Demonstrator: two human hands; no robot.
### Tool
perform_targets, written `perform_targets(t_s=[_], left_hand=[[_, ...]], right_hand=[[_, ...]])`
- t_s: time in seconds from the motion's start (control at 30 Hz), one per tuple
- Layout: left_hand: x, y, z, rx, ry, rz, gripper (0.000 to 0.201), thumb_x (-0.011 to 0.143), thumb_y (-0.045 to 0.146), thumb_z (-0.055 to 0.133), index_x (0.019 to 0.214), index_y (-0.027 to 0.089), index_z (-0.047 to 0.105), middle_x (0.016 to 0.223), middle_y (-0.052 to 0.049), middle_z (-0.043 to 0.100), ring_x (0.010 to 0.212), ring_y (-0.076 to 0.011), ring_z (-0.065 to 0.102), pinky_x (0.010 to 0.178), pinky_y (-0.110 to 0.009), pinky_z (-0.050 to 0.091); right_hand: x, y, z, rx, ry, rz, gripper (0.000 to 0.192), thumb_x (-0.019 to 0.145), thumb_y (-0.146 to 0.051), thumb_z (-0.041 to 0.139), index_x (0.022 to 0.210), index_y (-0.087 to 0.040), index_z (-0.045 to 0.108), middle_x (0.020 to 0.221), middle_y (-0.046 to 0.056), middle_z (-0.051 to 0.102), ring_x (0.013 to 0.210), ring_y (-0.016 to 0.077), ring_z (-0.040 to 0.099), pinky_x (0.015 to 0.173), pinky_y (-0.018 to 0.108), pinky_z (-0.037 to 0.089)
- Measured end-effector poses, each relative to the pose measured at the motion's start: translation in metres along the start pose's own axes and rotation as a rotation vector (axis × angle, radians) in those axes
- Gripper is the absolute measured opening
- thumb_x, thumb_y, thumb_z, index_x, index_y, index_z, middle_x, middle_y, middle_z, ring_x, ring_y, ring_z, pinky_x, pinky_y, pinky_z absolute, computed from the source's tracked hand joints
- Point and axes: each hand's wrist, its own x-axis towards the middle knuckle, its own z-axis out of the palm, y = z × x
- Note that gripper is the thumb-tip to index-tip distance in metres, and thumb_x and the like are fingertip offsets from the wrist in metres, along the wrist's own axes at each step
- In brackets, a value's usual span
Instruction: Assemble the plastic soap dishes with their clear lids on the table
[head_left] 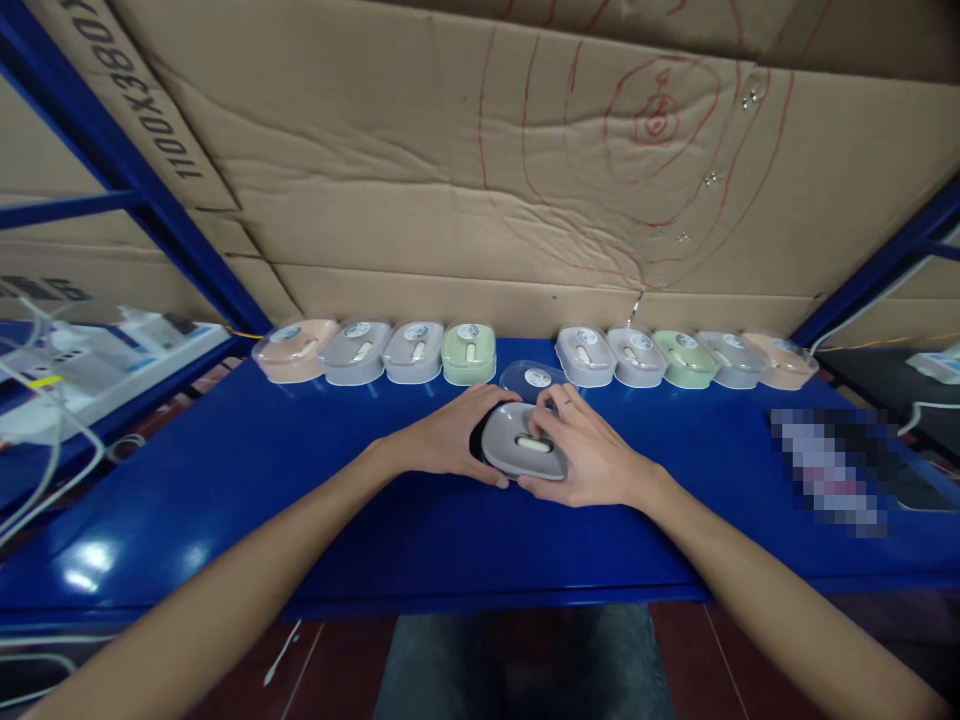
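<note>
Between my hands, above the blue tabletop, is a small grey box (514, 430) with rounded corners. A pale oblong piece (533, 444) sits in the middle of its top. My left hand (457, 430) curves around the left side of the box, thumb at the near edge. My right hand (589, 445) grips the right side, with bent fingers over the top near the pale piece. Just behind my right hand lies a clear lid (517, 375) with a round white label (538, 377); the hand hides part of it. The underside of the box is hidden.
Lidded boxes in peach (296, 352), grey (414, 352) and green (469, 354) line the back of the blue table (337, 540). Cardboard (375, 150) walls the back. White cables and power strips (135, 375) lie left; a blurred-out item (829, 470) lies right.
</note>
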Motion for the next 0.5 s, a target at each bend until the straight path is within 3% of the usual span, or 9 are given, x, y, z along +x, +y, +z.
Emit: perform_targets(t_s=[0.2, 0.37, 0.5], left_hand=[[0.001, 0.000, 0.001, 0.005, -0.030, 0.043, 0.094, 0.070, 0.063, 0.099, 0.147, 0.030, 0.056, 0.144, -0.011, 0.063, 0.137, -0.0394, 0.055, 0.117, -0.058, 0.045], [0.001, 0.001, -0.002, -0.003, -0.039, 0.051, 0.090, 0.071, 0.060, 0.099, 0.146, 0.030, 0.058, 0.142, -0.010, 0.065, 0.136, -0.0391, 0.056, 0.117, -0.058, 0.045], [-0.001, 0.000, -0.005, -0.003, -0.068, 0.022, 0.092, 0.072, 0.060, 0.098, 0.149, 0.033, 0.055, 0.150, -0.009, 0.062, 0.144, -0.0400, 0.051, 0.121, -0.059, 0.042]], right_hand=[[0.000, 0.001, 0.008, 0.031, -0.058, 0.022, 0.045, 0.086, -0.055, 0.082, 0.105, -0.020, 0.061, 0.113, 0.013, 0.053, 0.108, 0.0318, 0.052, 0.097, 0.052, 0.056], [0.000, 0.003, 0.003, 0.065, -0.082, 0.073, 0.049, 0.090, -0.063, 0.079, 0.111, -0.021, 0.063, 0.115, 0.013, 0.057, 0.109, 0.0322, 0.057, 0.098, 0.052, 0.056], [0.000, 0.015, -0.004, 0.103, 0.059, 0.110, 0.042, 0.109, -0.058, 0.056, 0.127, -0.021, 0.065, 0.124, 0.014, 0.061, 0.118, 0.0327, 0.061, 0.107, 0.054, 0.054]])
